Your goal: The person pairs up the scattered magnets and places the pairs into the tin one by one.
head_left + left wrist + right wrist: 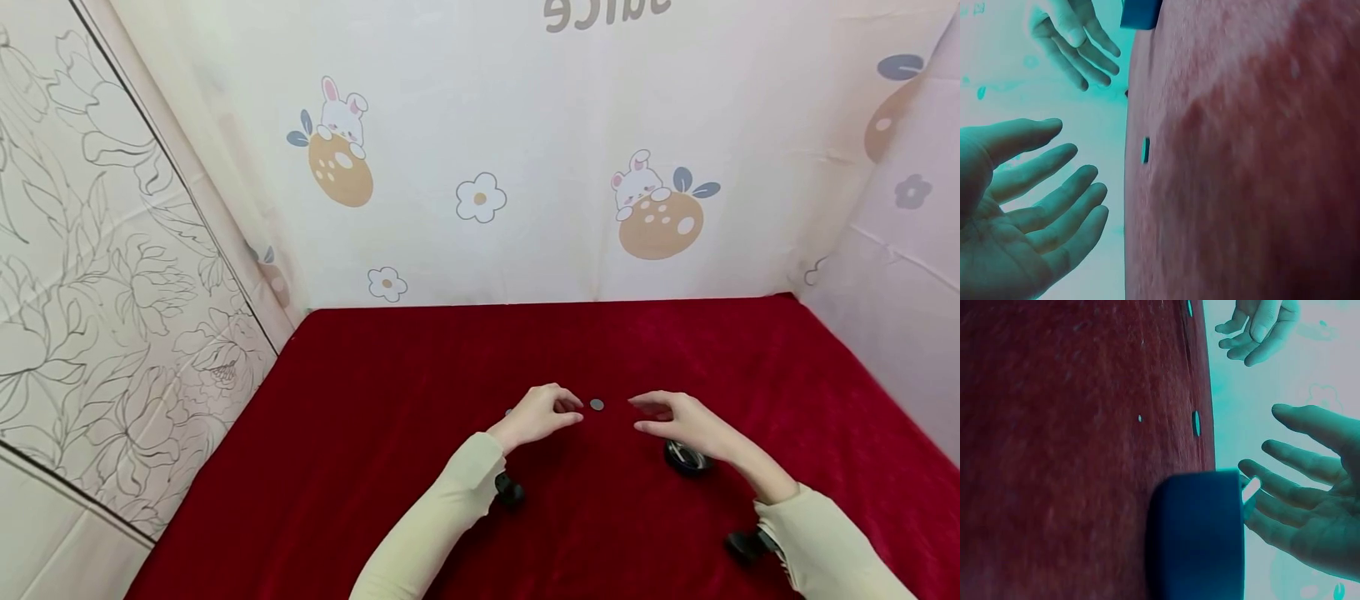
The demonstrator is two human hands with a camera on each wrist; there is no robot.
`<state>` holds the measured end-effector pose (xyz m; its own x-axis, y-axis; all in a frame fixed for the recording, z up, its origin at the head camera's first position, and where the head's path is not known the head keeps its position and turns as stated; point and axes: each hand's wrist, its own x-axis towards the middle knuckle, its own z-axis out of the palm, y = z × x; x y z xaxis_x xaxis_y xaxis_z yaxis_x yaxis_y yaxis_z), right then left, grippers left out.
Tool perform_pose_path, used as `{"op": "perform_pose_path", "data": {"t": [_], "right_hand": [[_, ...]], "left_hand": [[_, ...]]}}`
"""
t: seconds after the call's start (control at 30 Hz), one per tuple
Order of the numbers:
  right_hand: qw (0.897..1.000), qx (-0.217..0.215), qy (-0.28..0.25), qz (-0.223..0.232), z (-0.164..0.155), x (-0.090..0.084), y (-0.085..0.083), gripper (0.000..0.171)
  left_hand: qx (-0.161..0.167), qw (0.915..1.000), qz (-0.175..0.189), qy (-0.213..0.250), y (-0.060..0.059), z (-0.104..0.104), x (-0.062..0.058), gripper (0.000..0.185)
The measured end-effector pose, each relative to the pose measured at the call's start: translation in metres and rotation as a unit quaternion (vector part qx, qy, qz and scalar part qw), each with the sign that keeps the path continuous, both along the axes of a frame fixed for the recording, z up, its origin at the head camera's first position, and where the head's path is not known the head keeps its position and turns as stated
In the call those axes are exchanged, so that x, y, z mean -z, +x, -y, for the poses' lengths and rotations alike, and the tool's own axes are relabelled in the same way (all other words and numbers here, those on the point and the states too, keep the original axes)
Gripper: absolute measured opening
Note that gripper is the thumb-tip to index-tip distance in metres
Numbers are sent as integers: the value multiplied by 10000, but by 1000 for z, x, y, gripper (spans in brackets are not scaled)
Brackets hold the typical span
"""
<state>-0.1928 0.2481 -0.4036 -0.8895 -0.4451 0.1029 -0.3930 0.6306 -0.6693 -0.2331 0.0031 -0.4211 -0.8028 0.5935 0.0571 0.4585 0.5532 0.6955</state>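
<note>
grip: my left hand (542, 413) and right hand (678, 421) both spread, holding nothing | coin (596, 404) between them on red cloth (390, 400) | risk: flat coin slips my pinch; right wrist may knock black round case (686, 457)

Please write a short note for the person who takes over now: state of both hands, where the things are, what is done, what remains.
Left hand: open, holds nothing, just left of the coin.
Right hand: open, holds nothing, just right of the coin, above the black round case.
The coin lies flat on the red cloth between both hands, untouched.
Done: nothing that shows.
Left: probably to pick up the coin; whether it goes into the case I cannot tell.
</note>
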Motion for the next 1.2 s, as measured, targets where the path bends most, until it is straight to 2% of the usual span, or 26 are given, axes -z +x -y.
{"op": "perform_pose_path", "data": {"t": [0.23,0.47,0.7,1.2], "right_hand": [[9999,-75,23,-137,10,2,-6,37],[9999,-74,-71,75,21,4,-15,37],[9996,-45,-182,229,28,11,-26,34],[9976,-152,-422,523,35,19,-42,36]], "left_hand": [[-66,9999,-116,-12,-4,20,2,24],[-181,9997,-68,-134,-8,41,1,25],[-239,9995,31,-216,-12,58,5,25],[-407,9979,224,-451,-20,71,14,28]]}}
